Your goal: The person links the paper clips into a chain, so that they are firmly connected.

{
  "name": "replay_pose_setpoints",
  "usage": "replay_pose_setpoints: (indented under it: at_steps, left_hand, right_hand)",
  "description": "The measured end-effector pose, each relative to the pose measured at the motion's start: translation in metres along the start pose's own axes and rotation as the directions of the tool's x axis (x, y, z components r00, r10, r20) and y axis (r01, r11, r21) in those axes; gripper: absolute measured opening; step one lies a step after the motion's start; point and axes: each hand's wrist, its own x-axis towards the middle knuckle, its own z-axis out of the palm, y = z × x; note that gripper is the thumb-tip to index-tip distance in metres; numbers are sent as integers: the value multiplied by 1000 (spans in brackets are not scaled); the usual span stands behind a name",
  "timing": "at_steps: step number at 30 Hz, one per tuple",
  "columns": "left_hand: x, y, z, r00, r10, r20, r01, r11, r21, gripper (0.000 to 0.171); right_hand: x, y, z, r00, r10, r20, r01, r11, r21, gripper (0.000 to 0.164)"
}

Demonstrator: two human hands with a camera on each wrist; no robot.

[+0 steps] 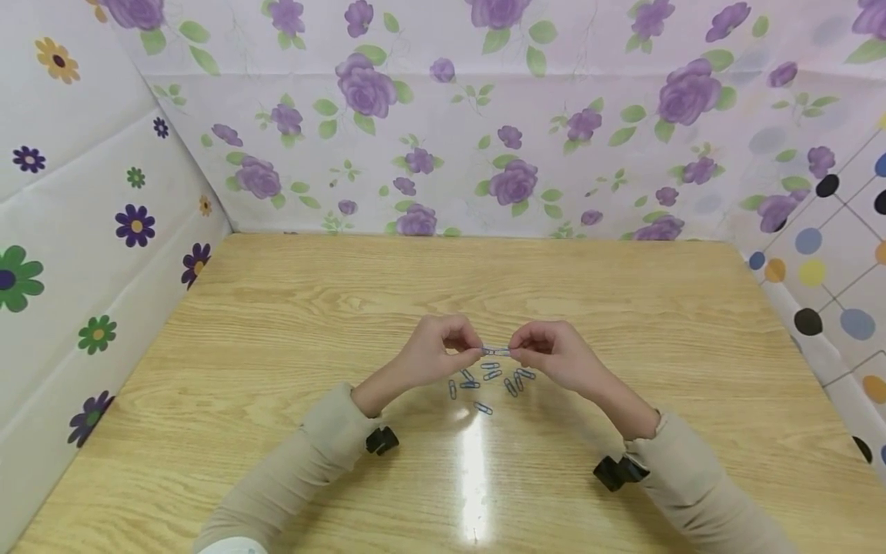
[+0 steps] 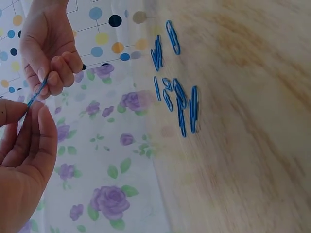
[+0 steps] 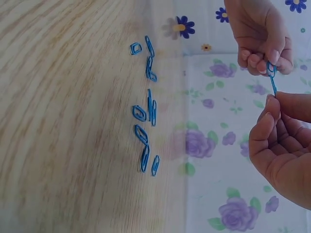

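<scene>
Thumb and fingertips of my left hand [image 1: 436, 350] pinch one end of a short line of blue paper clips [image 1: 503, 352]. From the other side my right hand [image 1: 557, 355] pinches the opposite end, so the clips stretch between both hands above the table. In the left wrist view they show as a thin slanting blue strand [image 2: 37, 92]. A wire loop [image 3: 271, 69] stands out at the left fingertips in the right wrist view. Fingertips cover part of the held clips. Several loose blue paper clips [image 1: 483, 408] lie scattered on the table just below the hands.
The wood-grain table [image 1: 311, 285] meets a purple-flowered cloth [image 1: 443, 154] at the back. Patterned cloths also line the left and right sides. Black wrist mounts [image 1: 619, 472] sit at both sleeves. A bright reflection runs down the front middle of the tabletop.
</scene>
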Motion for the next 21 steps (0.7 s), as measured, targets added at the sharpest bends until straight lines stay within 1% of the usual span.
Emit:
replay_pose_setpoints:
  at_steps: [2, 5, 7, 9, 11, 14, 18, 21]
  left_hand:
    - [0, -2, 1, 1000, 23, 1, -23, 1000, 3, 12]
    - [0, -4, 1, 995, 98, 10, -98, 994, 47, 16]
    - [0, -5, 2, 989, 149, 9, -149, 986, 74, 15]
    - [0, -6, 3, 984, 178, -5, -177, 980, 95, 14]
    - [-1, -6, 5, 984, 178, -25, -175, 979, 104, 9]
    - [0, -5, 7, 988, 144, -59, -137, 984, 113, 3]
    - [1, -2, 9, 991, 101, -89, -86, 983, 164, 9]
    - [2, 0, 9, 994, 82, -77, -65, 976, 206, 10]
  right_hand:
    - [-1, -2, 0, 1000, 1, -8, -1, 1000, -6, 6]
    - [-2, -4, 1, 1000, 3, -21, -3, 1000, -8, 6]
    - [-2, -5, 2, 999, 5, -34, -5, 1000, -4, 6]
    - [-2, -6, 3, 999, 7, -47, -7, 1000, 2, 5]
    - [-2, -6, 3, 998, 8, -57, -7, 1000, 11, 5]
    - [-1, -6, 4, 998, 5, -62, -3, 1000, 23, 6]
    - [-1, -8, 5, 998, -1, -61, 3, 999, 35, 7]
    - [-2, -10, 6, 998, -11, -66, 13, 1000, 21, 6]
